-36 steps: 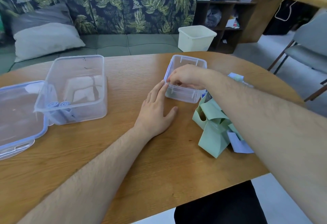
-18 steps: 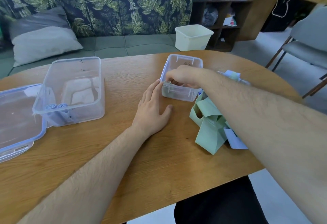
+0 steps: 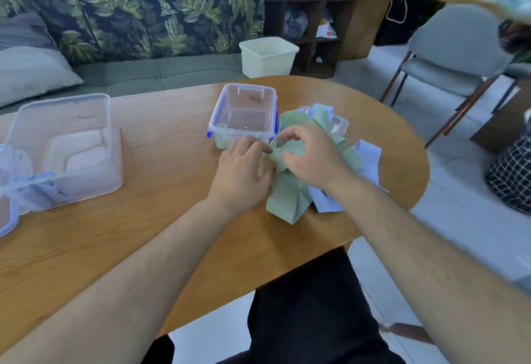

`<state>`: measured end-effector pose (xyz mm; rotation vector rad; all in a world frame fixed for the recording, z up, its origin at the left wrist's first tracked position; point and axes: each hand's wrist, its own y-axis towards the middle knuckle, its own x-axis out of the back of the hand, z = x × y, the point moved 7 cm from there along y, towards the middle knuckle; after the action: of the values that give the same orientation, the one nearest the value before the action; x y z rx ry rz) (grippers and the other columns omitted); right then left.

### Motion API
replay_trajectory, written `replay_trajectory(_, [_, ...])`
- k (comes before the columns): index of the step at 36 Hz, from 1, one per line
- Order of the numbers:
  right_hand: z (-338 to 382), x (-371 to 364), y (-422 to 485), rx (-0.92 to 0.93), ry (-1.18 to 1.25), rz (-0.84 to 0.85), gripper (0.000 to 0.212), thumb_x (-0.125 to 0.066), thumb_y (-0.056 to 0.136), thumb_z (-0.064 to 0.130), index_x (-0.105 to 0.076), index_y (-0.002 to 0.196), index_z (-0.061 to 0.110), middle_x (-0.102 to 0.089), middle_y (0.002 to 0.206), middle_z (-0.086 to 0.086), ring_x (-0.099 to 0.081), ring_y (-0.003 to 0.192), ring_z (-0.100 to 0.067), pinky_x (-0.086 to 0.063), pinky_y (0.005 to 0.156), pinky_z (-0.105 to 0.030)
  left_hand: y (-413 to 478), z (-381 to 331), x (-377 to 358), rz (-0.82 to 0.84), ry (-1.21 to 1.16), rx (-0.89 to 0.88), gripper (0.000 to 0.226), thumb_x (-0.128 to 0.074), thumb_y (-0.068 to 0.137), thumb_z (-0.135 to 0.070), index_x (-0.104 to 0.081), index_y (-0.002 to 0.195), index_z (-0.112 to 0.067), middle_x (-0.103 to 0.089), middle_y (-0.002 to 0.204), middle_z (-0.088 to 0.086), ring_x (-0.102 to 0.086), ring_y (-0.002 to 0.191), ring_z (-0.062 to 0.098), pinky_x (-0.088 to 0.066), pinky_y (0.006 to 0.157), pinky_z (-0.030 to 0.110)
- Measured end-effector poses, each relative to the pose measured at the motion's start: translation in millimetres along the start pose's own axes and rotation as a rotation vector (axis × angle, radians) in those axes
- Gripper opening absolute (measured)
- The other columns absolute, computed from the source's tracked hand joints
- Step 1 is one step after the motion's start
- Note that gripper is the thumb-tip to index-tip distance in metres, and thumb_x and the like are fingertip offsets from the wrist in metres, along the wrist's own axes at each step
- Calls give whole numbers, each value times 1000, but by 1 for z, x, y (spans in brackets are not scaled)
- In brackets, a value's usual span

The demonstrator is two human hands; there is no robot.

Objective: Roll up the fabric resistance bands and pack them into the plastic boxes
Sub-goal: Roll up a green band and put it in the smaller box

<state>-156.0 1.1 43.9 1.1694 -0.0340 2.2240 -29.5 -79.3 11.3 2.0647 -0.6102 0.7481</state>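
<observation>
On the round wooden table (image 3: 161, 243), just right of the small clear box (image 3: 242, 116) (one green roll already sits in its near-left corner), lies a loose heap of pale green bands (image 3: 290, 194). Both the left hand (image 3: 244, 174) and the right hand (image 3: 313, 156) pinch folds of one band, fingers closed on cloth. It looks light, limp and prone to unrolling, so a flattened end is probably the best hold.

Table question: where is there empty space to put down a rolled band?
Bare wood lies between the big clear box and the small clear box, and along the table edge nearest the person. It's crowded on the right, where both hands work the green bands pile.
</observation>
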Motion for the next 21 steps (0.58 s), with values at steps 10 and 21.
replay_trajectory(10, [-20,-1,-15,26,-16,34,33,-58,90,13,-70,120,15,-71,111,-1,-59,106,-18,-46,92,-30,5,-24,-18,176,20,60,48,-52,81,-34,-58,126,-19,-58,124,-3,-48,118,24,-27,93,28])
replay_trajectory(21, [-34,28,-16,-141,393,-96,24,-47,104,20,-67,113,27,-66,82,-15,-49,59,-8,-41,60,-25,22,-29,-10,148,-221,201,50,-68,93,-29,-46,138,-23,-63,107,-12,-53,117,20,-35,105,41])
